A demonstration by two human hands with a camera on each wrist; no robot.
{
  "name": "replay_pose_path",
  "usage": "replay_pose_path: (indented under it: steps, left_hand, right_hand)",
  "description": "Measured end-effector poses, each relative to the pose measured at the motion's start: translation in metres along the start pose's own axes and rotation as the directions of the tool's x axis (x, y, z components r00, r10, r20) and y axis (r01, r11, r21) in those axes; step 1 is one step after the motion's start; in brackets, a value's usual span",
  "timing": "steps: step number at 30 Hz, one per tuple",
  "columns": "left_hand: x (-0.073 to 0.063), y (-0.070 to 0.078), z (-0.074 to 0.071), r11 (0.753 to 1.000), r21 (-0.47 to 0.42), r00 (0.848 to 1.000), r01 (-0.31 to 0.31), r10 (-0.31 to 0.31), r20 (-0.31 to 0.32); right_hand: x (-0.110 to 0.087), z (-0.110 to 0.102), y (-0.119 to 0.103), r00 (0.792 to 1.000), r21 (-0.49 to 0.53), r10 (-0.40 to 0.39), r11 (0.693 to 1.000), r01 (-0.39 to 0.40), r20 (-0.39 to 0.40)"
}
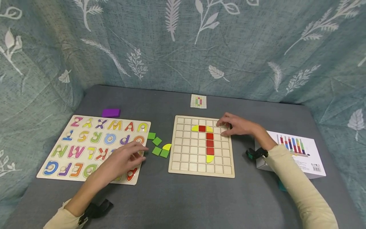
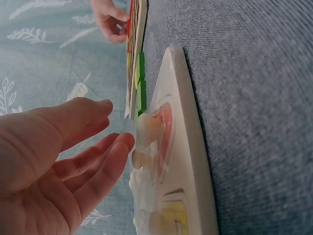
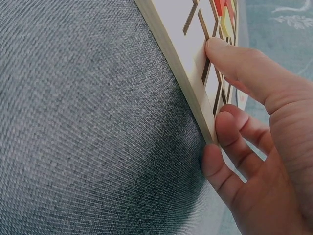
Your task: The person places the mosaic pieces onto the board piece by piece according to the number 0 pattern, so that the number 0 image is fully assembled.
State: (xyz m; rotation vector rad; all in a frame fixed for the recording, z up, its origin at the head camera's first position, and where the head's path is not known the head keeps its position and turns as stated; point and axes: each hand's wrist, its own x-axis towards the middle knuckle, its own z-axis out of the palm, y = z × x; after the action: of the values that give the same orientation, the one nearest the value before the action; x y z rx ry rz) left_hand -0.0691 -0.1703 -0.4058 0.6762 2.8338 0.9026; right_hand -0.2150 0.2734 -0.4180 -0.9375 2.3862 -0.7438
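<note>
A wooden grid board (image 1: pixel 188 167) lies flat on the table, with red squares (image 1: pixel 210 143) and yellow quarter-circles (image 1: pixel 210 158) set in some cells. My right hand (image 1: pixel 238 124) rests at the board's far right corner, thumb over the cells and fingertips right at the edge, fingers loosely bent. Over the right side of an alphabet puzzle board (image 1: pixel 43 170) hovers my left hand (image 1: pixel 123 160), its relaxed fingers holding nothing. Just beyond those fingertips, green squares (image 1: pixel 156 150) and a yellow quarter-circle (image 1: pixel 167 147) lie between the two boards.
A small pattern card (image 1: pixel 198 101) lies behind the grid board. Behind the alphabet board sits a purple block (image 1: pixel 111 113). Beside my right forearm stands a white box (image 1: pixel 308 159) with an abacus picture. A leaf-patterned curtain (image 1: pixel 160 63) hangs along the table's back.
</note>
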Motion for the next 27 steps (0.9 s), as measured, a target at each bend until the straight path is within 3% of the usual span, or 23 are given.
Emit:
replay_pose_path:
  steps: [11,27]
  left_hand:
    - [0.003,0.001,0.005,0.999,0.044,0.999,-0.030,0.031,-0.017]
    - [0.018,0.009,0.011,0.996,0.047,0.996,-0.082,0.080,0.032]
  right_hand:
    - [0.001,-0.001,0.000,1.000,0.012,0.017,1.000,-0.017,0.005]
    - [0.000,-0.001,-0.002,1.000,0.020,0.003,1.000,-0.003,-0.004]
